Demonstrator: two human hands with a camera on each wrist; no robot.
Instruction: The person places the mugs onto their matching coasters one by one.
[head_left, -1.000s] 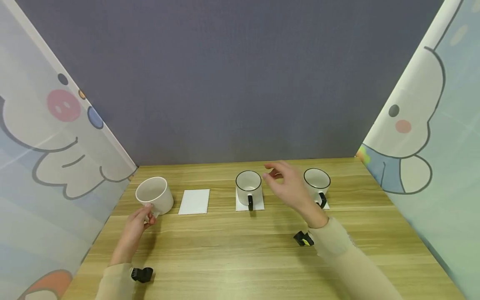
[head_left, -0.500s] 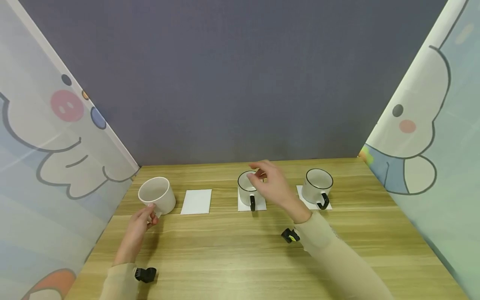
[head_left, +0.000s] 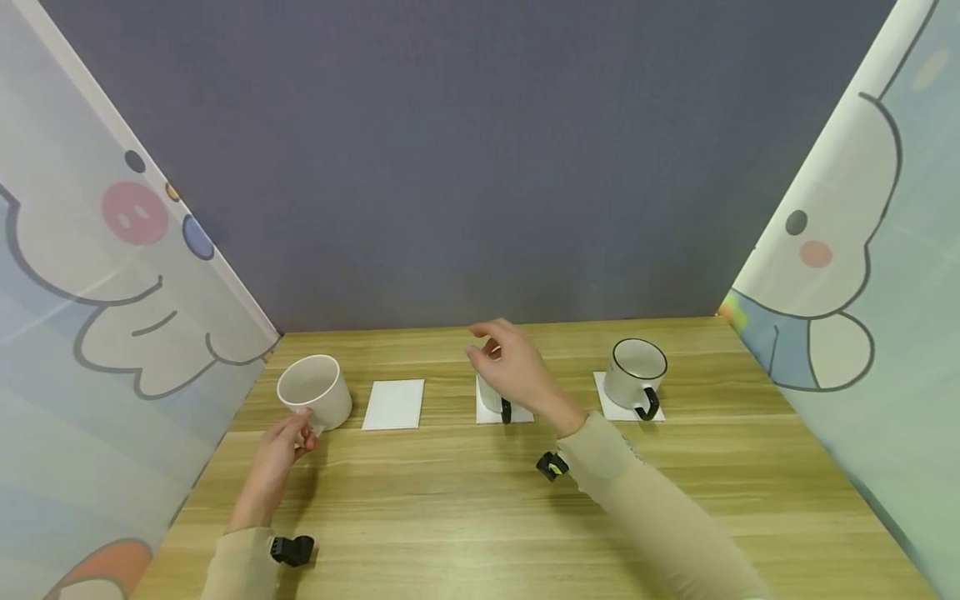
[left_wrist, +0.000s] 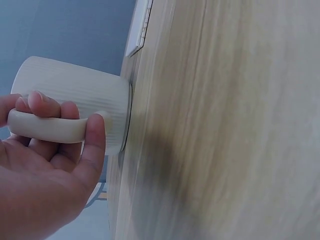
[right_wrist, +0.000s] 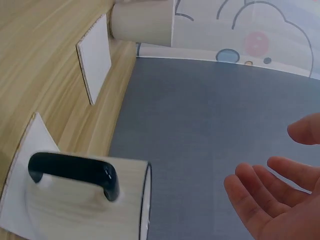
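My left hand (head_left: pixel 274 454) holds the plain white mug (head_left: pixel 330 408) by its handle. In the left wrist view, the fingers (left_wrist: pixel 42 105) curl through the off-white handle (left_wrist: pixel 47 129), and the mug stands upright on the wood. Over the middle black-rimmed mug (head_left: pixel 491 402) hovers my right hand (head_left: pixel 519 367), partly hiding it from the head view. Its fingers are loosely bent, thumb apart, with nothing between them. The right wrist view shows it apart from that mug, whose black handle (right_wrist: pixel 75 167) is plainly seen. A white square coaster (head_left: pixel 521 416) lies under the middle mug.
Between the plain mug and the middle one lies a bare white coaster (head_left: pixel 393 405). Another black-rimmed mug (head_left: pixel 624 387) stands on a coaster (head_left: pixel 611 408) at the right. A dark grey panel (head_left: pixel 480 167) closes the table's back; printed cartoon panels (head_left: pixel 847 275) flank it.
My right hand has moved left, from between the two black-rimmed mugs to over the middle one, uncovering the right mug. The left hand stays on the plain mug's handle.
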